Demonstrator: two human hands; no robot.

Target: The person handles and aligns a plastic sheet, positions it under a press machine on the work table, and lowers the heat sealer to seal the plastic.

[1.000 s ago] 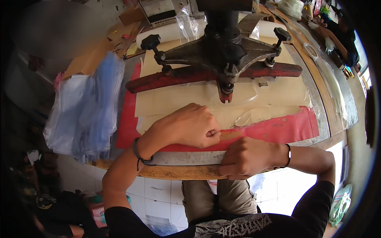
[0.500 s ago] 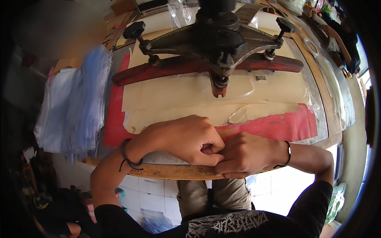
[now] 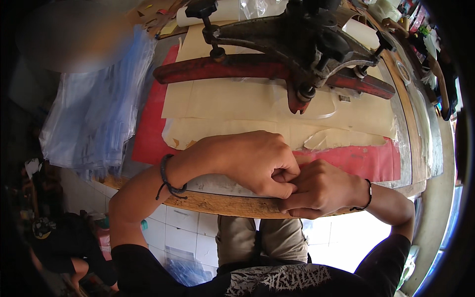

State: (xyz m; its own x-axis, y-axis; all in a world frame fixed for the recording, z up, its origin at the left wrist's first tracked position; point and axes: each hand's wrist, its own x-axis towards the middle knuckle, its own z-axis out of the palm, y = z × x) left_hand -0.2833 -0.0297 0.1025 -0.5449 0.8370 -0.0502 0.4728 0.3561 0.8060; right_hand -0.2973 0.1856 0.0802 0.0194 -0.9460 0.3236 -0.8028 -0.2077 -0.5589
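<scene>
My left hand [image 3: 262, 161] and my right hand [image 3: 317, 188] meet near the front edge of the worktable [image 3: 222, 204]. Both are closed, with the thumb and fingers of the left pressed against the fingers of the right. Whatever lies between them, if anything, is hidden. Under and beyond the hands lies a red sheet [image 3: 346, 166], mostly covered by tan sheets [image 3: 222, 106] with a torn near edge. Above these sheets stands a press head [image 3: 267, 37] with black knobs and a long red bar [image 3: 222, 68].
A pile of clear bluish plastic sleeves [image 3: 94, 119] hangs over the table's left side. More plastic sleeves [image 3: 185, 267] lie on the tiled floor. A small metal piece [image 3: 344, 98] rests on the tan sheets. Another person [image 3: 69, 247] crouches at lower left.
The view has shifted, so the press and sheets appear farther right. My hands stay closed together at the table edge, with little visible change in their pose.
</scene>
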